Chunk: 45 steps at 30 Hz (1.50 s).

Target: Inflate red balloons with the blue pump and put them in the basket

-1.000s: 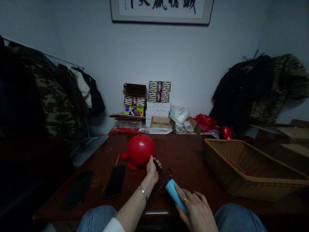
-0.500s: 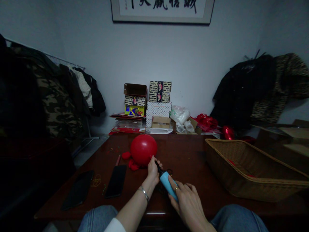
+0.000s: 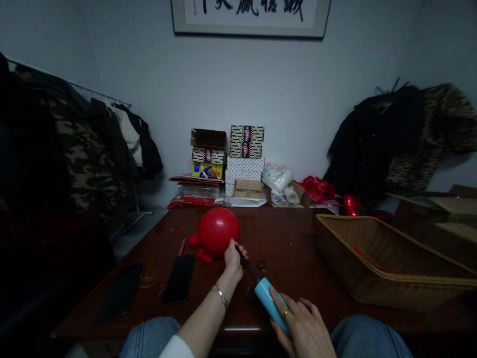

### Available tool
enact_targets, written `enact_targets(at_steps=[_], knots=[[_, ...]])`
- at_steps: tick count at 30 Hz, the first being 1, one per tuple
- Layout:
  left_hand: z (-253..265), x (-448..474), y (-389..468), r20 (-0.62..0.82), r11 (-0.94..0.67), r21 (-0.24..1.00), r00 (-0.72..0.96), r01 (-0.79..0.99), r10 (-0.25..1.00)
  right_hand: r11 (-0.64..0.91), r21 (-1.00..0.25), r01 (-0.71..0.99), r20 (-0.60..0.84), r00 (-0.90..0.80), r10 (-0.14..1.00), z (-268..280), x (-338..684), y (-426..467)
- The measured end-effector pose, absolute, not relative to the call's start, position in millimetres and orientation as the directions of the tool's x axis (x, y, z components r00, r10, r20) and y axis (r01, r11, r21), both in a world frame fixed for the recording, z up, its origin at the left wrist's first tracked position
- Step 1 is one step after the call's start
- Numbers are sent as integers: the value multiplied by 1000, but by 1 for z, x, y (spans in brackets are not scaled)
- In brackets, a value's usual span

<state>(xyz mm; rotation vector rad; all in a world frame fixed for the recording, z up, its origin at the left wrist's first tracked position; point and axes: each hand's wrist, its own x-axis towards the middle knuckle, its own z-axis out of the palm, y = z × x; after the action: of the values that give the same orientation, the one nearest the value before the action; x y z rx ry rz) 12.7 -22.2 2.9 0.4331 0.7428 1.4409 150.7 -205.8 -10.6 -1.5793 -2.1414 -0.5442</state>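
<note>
A round red balloon (image 3: 218,230), inflated, rests over the brown table, with several limp red balloons (image 3: 205,256) beside it. My left hand (image 3: 234,259) is closed around the balloon's neck and the black nozzle end of a hand pump; the exact join is hidden by my fingers. The pump's light blue barrel (image 3: 271,301) is gripped by my right hand (image 3: 303,323), near the table's front edge. Between the two hands the pump's black rod (image 3: 252,272) shows. A small dark ring (image 3: 261,265) lies just right of the rod.
A wicker basket (image 3: 391,288) with some red pieces inside stands at the right. Left of my arms lie a black phone (image 3: 179,279), a dark flat object (image 3: 119,292), and yellow rubber bands (image 3: 148,279). Boxes (image 3: 244,169) are stacked beyond the table's far edge.
My right hand has drawn the blue barrel back toward me and to the right, exposing more black rod. My left hand and the balloon have shifted slightly left.
</note>
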Motion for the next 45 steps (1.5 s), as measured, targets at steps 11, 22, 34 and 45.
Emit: enact_targets(at_steps=[11, 22, 34, 45], knots=[[5, 10, -24, -189, 112, 678, -25, -726, 982, 287, 88, 954, 591, -282, 755, -26, 169, -221], [6, 11, -24, -204, 114, 666, -33, -737, 978, 306, 6, 952, 538, -261, 802, -18, 166, -215], [-1, 20, -34, -235, 158, 633, 6, -758, 972, 212, -101, 972, 454, -145, 879, 1, 139, -194], [0, 17, -29, -249, 163, 640, -2, -751, 969, 171, -88, 981, 422, -119, 899, 7, 123, -178]])
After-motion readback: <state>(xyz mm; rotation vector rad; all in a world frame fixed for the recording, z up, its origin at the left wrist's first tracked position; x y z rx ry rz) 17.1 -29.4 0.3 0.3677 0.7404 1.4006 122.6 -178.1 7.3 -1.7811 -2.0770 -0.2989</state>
